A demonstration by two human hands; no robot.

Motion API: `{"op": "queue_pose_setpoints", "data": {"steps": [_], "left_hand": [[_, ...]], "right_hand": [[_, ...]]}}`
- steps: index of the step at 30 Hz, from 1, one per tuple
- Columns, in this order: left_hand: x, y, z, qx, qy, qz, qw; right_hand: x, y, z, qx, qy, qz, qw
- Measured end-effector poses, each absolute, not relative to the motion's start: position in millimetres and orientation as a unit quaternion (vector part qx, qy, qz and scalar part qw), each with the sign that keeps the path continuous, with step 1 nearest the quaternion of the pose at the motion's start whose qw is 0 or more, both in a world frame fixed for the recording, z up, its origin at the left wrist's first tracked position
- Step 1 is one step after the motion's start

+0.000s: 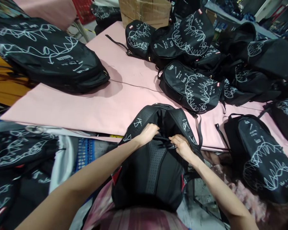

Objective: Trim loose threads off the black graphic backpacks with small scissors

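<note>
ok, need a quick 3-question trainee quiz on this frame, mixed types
1. True or false: both hands grip the backpack that lies with its mesh back panel facing up.
2. What colour is the table cover? A) pink B) green C) white
3. Fill in: beyond the far edge of the table stands a cardboard ____.

Key
1. True: the left hand and the right hand pinch the strap area near the bag's top.
2. A
3. box
</note>
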State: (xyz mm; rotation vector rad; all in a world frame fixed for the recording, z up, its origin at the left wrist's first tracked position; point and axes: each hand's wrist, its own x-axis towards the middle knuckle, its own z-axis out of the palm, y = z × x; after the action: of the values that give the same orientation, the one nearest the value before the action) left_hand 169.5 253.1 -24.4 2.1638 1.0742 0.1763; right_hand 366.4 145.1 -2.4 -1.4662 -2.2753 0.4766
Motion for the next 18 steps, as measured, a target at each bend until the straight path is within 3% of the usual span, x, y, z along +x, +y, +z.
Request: {"op": "queue_pose_setpoints", "data": {"steps": [8, 15, 18], "left_hand": [[198.2, 283.6, -15.4, 0.924, 0.301, -0.051, 0.231], [209.4, 283.4, -25.8, 0.939, 0.275, -0.068, 0.194], [205.5, 278.6, -27.8, 0.933, 0.296, -0.060, 0.198]], "right_hand": [[367.1, 146.0, -7.0, -0.536, -0.798, 0.179, 0.208], [371.2, 151.7, -7.8, -0.514, -0.808, 0.192, 0.214], [379.9, 157.6, -4.0, -0.500, -0.803, 0.193, 0.260]]}}
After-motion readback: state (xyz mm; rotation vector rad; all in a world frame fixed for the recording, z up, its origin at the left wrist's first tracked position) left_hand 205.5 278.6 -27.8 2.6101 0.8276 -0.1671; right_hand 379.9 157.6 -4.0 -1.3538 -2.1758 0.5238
